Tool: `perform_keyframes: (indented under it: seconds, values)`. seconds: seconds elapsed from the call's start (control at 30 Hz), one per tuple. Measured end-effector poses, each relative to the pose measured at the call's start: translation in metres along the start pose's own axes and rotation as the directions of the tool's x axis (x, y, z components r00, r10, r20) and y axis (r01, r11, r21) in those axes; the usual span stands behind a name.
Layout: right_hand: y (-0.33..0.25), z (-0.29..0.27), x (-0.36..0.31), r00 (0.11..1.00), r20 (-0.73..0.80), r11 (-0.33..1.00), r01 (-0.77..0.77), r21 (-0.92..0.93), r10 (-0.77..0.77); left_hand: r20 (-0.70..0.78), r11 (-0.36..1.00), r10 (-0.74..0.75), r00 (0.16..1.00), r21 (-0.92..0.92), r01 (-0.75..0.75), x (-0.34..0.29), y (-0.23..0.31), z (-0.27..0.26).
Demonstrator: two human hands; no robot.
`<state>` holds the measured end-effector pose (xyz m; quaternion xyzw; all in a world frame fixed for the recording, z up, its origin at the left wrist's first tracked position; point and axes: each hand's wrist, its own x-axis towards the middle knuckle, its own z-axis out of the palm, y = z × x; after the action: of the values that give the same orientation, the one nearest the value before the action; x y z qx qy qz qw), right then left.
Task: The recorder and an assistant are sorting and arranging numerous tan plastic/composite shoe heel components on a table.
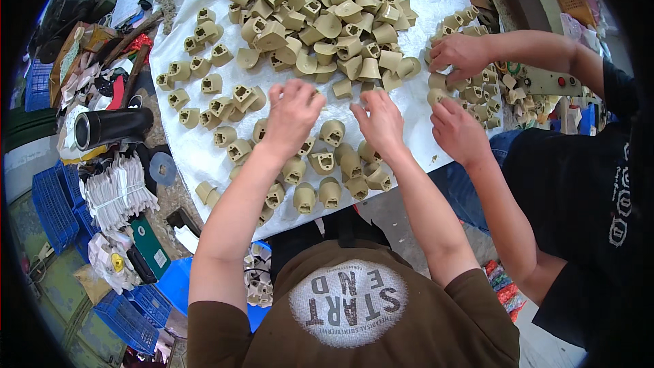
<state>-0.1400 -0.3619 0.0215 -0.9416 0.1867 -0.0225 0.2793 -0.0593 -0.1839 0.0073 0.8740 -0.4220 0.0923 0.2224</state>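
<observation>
On the white sheet [204,27], a large heap of beige molded caps [327,17] with square sockets lies at the far middle. My left hand [295,117] is over the near edge of this heap, fingers curled together; whatever they hold is hidden under them. Beside it, my right hand [381,123] reaches to the heap's edge with thumb and fingers bent and apart, close to a loose cap [343,88]. Between my forearms several caps [330,192] stand in loose rows, sockets showing. More standing caps [221,105] spread to the left.
At the right, a co-worker's hands [460,58] touch another cluster of caps [485,88] along the table's right edge. Left of the table are a black cylinder [112,128], a bundle of papers [119,194] and blue baskets [54,208]. A blue bin [176,283] stands below the near edge.
</observation>
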Motion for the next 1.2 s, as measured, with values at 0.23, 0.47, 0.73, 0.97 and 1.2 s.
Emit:
perform_keyframes:
  seconds: [0.23, 0.47, 0.73, 0.97, 1.2]
  values:
    - [0.001, 0.027, 0.034, 0.974, 0.123, 0.953, -0.151, -0.262, 0.188, 0.298, 0.968, 0.103, 0.949, 0.188, -0.164, 0.014, 0.002, 0.015]
    - [0.017, 0.020, 0.015, 0.992, 0.066, 0.994, -0.103, -0.035, 0.105, 0.340, 0.996, 0.047, 0.939, 0.053, -0.069, -0.002, -0.001, 0.017]
    - [0.059, -0.001, -0.007, 0.836, 0.461, 0.794, -0.484, 0.369, 0.296, 0.219, 0.997, -0.003, 0.976, -0.078, 0.020, -0.001, 0.000, 0.016]
    - [0.055, 0.001, -0.001, 0.823, 0.442, 0.925, -0.248, -0.286, 0.357, 0.267, 0.998, -0.036, 0.963, -0.039, 0.048, 0.002, 0.001, 0.019]
    - [0.053, -0.012, 0.013, 0.861, 0.227, 0.870, -0.484, 0.095, 0.454, 0.254, 1.000, -0.014, 0.967, -0.006, 0.016, 0.003, 0.006, 0.012]
